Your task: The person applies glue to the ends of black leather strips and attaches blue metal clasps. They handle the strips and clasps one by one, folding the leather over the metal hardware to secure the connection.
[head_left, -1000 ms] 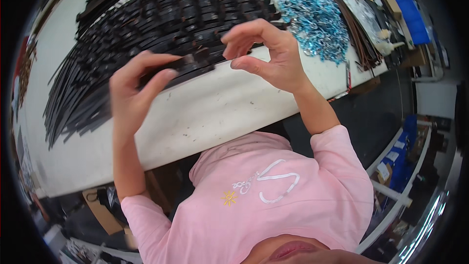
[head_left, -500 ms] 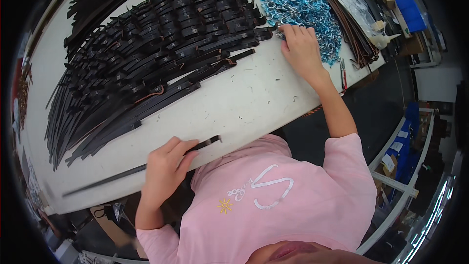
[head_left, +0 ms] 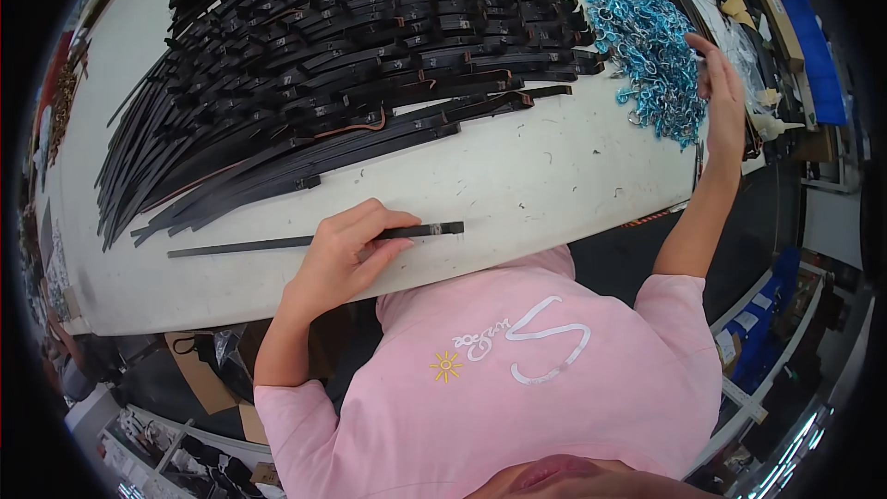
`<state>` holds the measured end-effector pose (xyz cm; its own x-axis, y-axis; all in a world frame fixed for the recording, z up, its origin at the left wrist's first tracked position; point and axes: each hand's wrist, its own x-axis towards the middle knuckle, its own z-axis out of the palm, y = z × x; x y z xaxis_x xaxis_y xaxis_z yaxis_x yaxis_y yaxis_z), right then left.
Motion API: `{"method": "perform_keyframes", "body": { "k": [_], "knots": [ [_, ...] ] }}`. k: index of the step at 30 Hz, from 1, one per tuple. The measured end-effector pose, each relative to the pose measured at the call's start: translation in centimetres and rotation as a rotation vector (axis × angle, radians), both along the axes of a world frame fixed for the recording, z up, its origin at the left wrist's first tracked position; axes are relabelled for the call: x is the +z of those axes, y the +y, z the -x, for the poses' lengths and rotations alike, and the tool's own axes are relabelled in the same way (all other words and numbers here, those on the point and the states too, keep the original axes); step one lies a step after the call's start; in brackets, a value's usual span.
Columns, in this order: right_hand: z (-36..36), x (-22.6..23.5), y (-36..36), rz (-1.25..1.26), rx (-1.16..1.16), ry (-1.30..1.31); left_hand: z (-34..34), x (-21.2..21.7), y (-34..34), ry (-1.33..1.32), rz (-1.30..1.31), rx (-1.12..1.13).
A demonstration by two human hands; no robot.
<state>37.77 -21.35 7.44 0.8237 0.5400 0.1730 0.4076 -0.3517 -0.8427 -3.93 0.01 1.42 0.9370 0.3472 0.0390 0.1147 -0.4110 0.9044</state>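
My left hand (head_left: 356,245) is closed on a narrow black strap (head_left: 245,247) near its right end. The strap lies level just over or on the near part of the white table (head_left: 517,152); its short folded-looking end (head_left: 448,228) sticks out past my fingertips. At the right, a heap of small shiny metal fittings with rings (head_left: 647,55), many tinted blue, lies on the table. My right hand (head_left: 722,97) is at the right edge of this heap, seen edge-on, fingers stretched and curving toward it, with nothing visible in them.
Rows of bundled black straps (head_left: 370,46) cover the far left and middle of the table. A pair of red-handled pliers or similar tool is mostly behind my right forearm. Beyond the heap are brown straps, clear plastic bags (head_left: 736,46) and a blue bin (head_left: 804,46).
My right hand has moved from the heap's left side to its right edge, and its fingers have stretched out. The left hand and strap sit slightly higher and further right in view.
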Motion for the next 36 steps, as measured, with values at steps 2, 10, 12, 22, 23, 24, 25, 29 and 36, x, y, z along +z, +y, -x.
{"method": "perform_keyframes", "body": {
  "k": [2, 10, 12, 22, 23, 24, 25, 29, 36],
  "knots": [
    [3.7, 2.5, 1.0, -0.151, 0.158, -0.026, -0.3, 1.1, 0.6, -0.005, 0.061, 0.074],
    [19.0, -2.7, 7.9, -0.033, 0.841, 0.322, -4.4, 1.0, -0.8, -0.081, 0.482, 0.228],
    [20.2, -3.5, 7.4, 0.048, 0.855, 0.390, -4.2, 0.0, -1.4, -0.049, 0.473, 0.238],
    [12.6, -7.7, -5.7, 0.408, 0.357, -0.485, 3.0, -2.0, 1.5, -0.253, 0.295, 0.600],
    [13.4, -8.0, -5.7, 0.554, 0.361, -0.657, 3.4, -2.2, 2.2, -0.276, 0.252, 0.611],
    [14.0, -8.3, -5.0, 0.548, 0.366, -0.654, 3.7, -2.5, 2.9, -0.300, 0.209, 0.623],
    [14.7, -8.8, -3.9, 0.536, 0.378, -0.651, 3.8, -2.8, 3.4, -0.315, 0.186, 0.597],
    [19.3, -9.0, 1.3, 0.416, 0.484, -0.619, 4.0, -3.4, 3.1, -0.176, 0.172, 0.490],
    [20.2, -8.5, 2.2, 0.297, 0.802, -0.367, 2.2, -1.2, 3.2, -0.095, -0.014, 0.295]
  ]
}}
